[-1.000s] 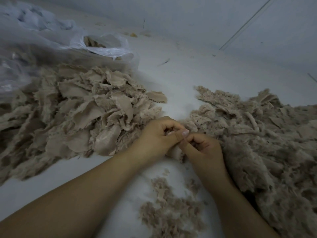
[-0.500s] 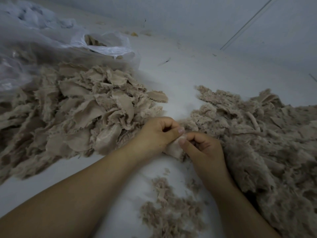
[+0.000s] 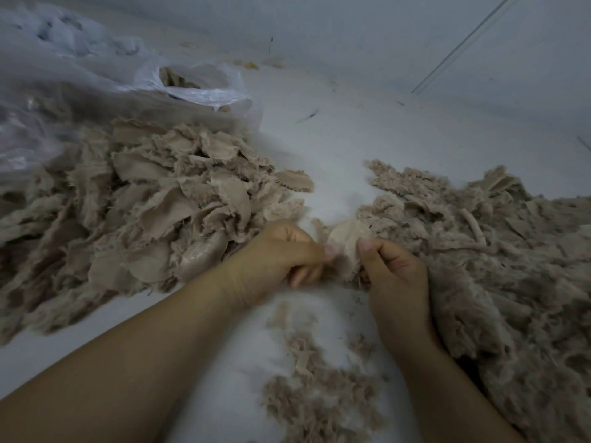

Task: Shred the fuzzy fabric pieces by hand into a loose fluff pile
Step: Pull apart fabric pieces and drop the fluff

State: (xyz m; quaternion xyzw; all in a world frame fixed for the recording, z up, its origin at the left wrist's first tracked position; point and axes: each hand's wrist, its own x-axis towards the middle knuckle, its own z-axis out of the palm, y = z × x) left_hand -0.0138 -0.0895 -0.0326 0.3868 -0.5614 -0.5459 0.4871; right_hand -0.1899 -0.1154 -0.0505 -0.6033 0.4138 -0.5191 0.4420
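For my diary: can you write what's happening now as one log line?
step: tearing | left hand: pinches fabric piece | right hand: pinches it too | fluff pile: right

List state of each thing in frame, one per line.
Small beige fabric piece: pinched between both hands, partly pulled apart.
Left hand: grips the piece.
Right hand: grips the piece.
Heap of beige fabric scraps: unshredded, left side.
Loose beige fluff pile: shredded, right side.
Clear plastic bag: open, slumped.
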